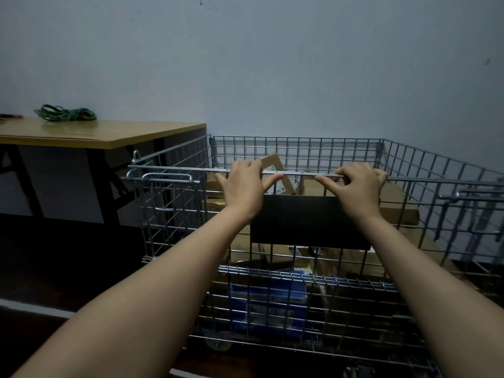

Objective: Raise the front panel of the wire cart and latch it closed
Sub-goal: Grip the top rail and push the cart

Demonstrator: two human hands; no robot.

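Observation:
A silver wire cart (300,148) stands against the wall, full of cardboard boxes. Its front panel (174,214) is upright in front of me, with a black plate fixed to its mesh. My left hand (242,189) and my right hand (357,184) both grip the panel's top bar (297,173), fingers curled over it and thumbs under. A looped wire latch (163,177) sits at the panel's upper left corner beside the left side wall's hook. Another latch (463,195) shows at the right, blurred. I cannot tell whether either latch is engaged.
A wooden-topped table (109,135) with black legs stands left of the cart, with a coil of green cord (68,113) on it. Inside the cart lie cardboard boxes (395,197) and a blue package (267,298) low down. A pale wall is close behind.

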